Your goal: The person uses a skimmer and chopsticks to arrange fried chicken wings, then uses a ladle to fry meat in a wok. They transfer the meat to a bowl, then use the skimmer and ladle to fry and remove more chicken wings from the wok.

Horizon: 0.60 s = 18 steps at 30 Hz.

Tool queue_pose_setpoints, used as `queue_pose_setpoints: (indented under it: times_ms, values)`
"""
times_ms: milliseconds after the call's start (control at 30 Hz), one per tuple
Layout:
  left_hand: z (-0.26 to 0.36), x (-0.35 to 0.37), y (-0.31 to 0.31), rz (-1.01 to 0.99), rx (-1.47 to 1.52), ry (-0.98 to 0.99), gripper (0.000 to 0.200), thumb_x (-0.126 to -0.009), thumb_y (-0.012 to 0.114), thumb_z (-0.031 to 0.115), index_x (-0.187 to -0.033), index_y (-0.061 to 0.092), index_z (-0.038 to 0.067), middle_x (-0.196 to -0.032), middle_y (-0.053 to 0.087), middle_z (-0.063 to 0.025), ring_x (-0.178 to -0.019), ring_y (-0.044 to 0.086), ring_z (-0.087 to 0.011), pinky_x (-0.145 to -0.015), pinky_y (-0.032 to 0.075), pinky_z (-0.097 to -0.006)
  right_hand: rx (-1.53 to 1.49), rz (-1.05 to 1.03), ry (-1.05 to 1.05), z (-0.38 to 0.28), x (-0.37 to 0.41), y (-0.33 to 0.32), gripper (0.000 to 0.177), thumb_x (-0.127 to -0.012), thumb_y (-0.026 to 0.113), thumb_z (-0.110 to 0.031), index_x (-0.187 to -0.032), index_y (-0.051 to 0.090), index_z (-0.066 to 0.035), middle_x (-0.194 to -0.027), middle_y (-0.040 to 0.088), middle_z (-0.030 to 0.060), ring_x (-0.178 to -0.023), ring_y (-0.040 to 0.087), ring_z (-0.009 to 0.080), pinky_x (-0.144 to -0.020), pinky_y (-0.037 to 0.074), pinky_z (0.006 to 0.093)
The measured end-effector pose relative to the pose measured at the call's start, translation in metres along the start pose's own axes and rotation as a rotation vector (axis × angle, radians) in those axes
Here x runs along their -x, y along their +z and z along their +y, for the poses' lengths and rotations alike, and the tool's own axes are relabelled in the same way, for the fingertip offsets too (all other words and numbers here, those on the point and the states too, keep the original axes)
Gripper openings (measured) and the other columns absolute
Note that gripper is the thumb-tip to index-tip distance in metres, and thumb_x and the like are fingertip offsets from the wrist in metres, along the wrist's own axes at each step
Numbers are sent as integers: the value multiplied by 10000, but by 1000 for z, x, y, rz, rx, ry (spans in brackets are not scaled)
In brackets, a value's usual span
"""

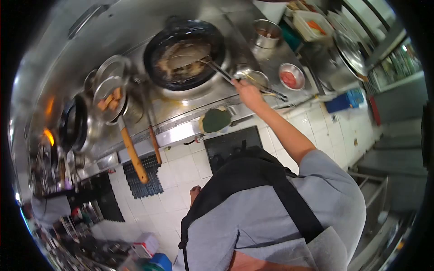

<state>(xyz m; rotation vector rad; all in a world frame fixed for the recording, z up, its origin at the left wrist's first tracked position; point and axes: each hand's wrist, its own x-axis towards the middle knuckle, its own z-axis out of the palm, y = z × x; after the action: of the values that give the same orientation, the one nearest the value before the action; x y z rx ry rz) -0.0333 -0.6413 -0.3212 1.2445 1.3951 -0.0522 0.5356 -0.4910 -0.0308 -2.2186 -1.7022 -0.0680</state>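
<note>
Head view.
- My right hand (pixel 244 91): arm stretched out, fingers closed round long handle of ladle (pixel 216 67).
- Ladle bowl sits inside black wok (pixel 183 52), over brownish food; wok set in steel table (pixel 181 106).
- My left hand (pixel 195 191): low beside apron (pixel 244 174), mostly hidden; cannot tell grip.
- Strainer (pixel 110 92) with orange pieces left of wok.
- Bowl of red sauce (pixel 289 77) near right hand.
</note>
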Motion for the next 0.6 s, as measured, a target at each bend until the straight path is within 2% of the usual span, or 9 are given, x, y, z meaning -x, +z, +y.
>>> queue_pose_setpoints:
  times_ms: [167,233,300,333,400,433,467,533,600]
  values:
    - [42,-38,10,-92,-42,87,283,-971,561,180,-1129,579,-54,-896,661,-121,-784,656,-227,-672,548,-345,-44,-63,-12,9,24,1,552,-855,531,-34,-1400,497,-115,-1047,571,159,-849,672,368,-720,558,464]
    - [86,-34,12,-99,65,95,278,-968,570,174,-1121,584,-58,-898,663,-115,-789,657,-221,-676,546,-340,-166,-47,37,16,31,-7,389,-875,583,-157,-1256,615,-91,-1056,605,168,-851,666,375,-729,543,484]
    - [182,-3,8,-64,301,20,278,-972,574,222,-1140,582,1,-904,667,-102,-797,664,-219,-668,533,-349,-315,66,36,50,34,-23,309,-884,609,-244,-1129,686,-72,-1028,633,180,-850,665,377,-734,535,493]
    - [200,2,10,-33,389,-54,269,-973,573,225,-1141,579,16,-904,667,-106,-795,667,-221,-664,531,-351,-328,129,228,70,37,-52,306,-888,624,-349,-934,718,-62,-969,664,194,-850,664,379,-746,528,498]
    - [212,1,18,-4,534,-122,227,-976,559,217,-1141,570,60,-903,669,-119,-794,678,-234,-662,529,-354,-202,362,509,155,55,-65,389,-922,585,-390,-858,694,-22,-878,678,236,-824,677,393,-724,536,495]
    - [214,1,25,7,479,-125,224,-977,557,216,-1138,570,60,-901,669,-117,-795,679,-234,-660,529,-354,51,193,727,200,65,-69,382,-929,612,-363,-819,703,-9,-824,697,221,-738,683,394,-672,546,472]
    - [216,3,29,21,422,-129,221,-977,555,214,-1135,571,61,-898,669,-116,-797,679,-234,-657,529,-353,125,217,785,241,77,-66,449,-942,589,-388,-795,677,28,-760,671,241,-707,692,362,-646,556,456]
    - [220,9,38,26,314,-156,222,-974,553,214,-1121,573,48,-873,667,-118,-779,682,-234,-625,526,-345,-130,118,957,326,98,-14,435,-942,603,-356,-764,653,38,-687,655,192,-607,678,295,-565,558,407]
    - [193,0,45,-8,245,-101,213,-971,548,204,-1108,573,43,-850,664,-120,-762,683,-234,-604,523,-336,-946,196,1095,344,93,20,390,-920,638,-329,-774,648,33,-675,640,146,-559,650,245,-514,547,372]
